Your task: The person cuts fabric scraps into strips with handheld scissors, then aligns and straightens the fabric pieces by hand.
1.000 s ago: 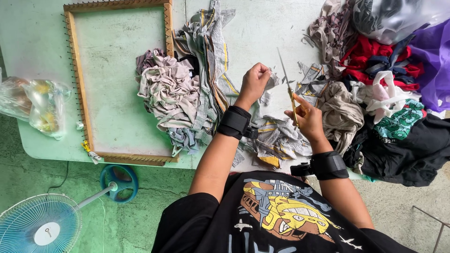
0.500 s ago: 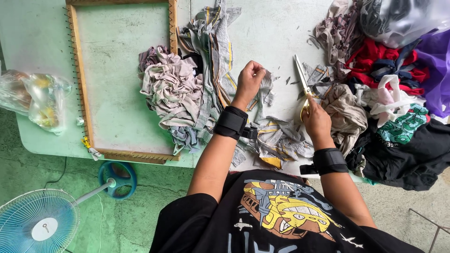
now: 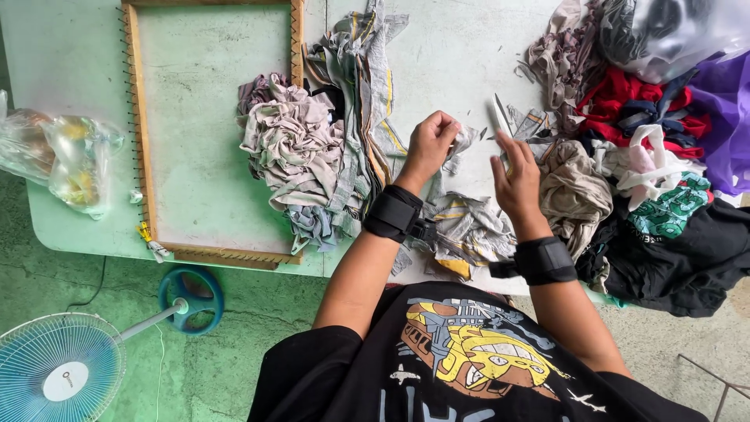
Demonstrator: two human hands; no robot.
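Note:
My left hand [image 3: 432,147] is closed on a grey strip of cloth [image 3: 467,141] above the table's middle. My right hand [image 3: 516,181] lies just to its right with fingers stretched out flat over the handles of a pair of scissors [image 3: 500,116]. Only the blades show, pointing away from me on the table. Below both hands lies a heap of grey and yellow cloth scraps [image 3: 465,230]. Both wrists wear black bands.
A wooden frame with nails along its edges [image 3: 141,133] lies at the left of the pale green table [image 3: 70,62]. Beside it sit a pile of cut strips [image 3: 301,152] and striped cloth [image 3: 367,94]. Clothes [image 3: 648,172] are heaped at right. A plastic bag [image 3: 62,160] and a blue fan [image 3: 62,375] are at left.
My right hand has brought the scissors down from the air to the table and flattened over them. My left hand keeps its hold on the grey strip.

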